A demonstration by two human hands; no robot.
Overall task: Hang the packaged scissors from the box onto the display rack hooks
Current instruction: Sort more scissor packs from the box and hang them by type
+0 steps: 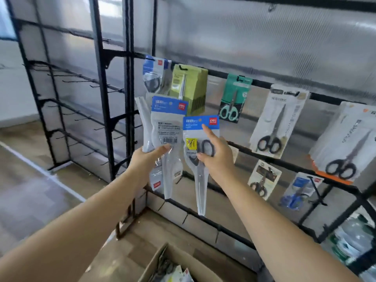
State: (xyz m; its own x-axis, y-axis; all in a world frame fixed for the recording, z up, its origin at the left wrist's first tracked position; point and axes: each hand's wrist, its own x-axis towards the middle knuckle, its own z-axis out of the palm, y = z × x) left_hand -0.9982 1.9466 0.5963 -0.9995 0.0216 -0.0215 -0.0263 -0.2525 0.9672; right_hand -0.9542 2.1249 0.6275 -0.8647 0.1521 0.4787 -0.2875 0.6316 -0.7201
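Holding up two packs in front of the black display rack (264, 83), the person has both arms stretched forward. The left hand (145, 157) grips a small stack of blue-topped scissor packs (165, 127) near the barcode, thumb curled across the front and the printed back of the pack turned toward the camera. The right hand (216, 153) pinches a single blue-topped scissor pack (200, 127) at the black handles, its forefinger lying straight up the front of the pack and the thumb pressed at the pack's middle; the blade end hangs down below the hand. The two packs sit just beside each other, edges nearly touching.

Above the left hand, a blue pack (153, 73) and a green stack of packs (190, 88) already hang from the rack's upper bar. Above and to the right of the right hand hang a teal-carded pair (233, 98) and a white-carded pair (275, 123) with black handles. Below both forearms, at the bottom edge of view, an open cardboard box (160, 261) holds more packaged goods on the wooden floor (30, 180).
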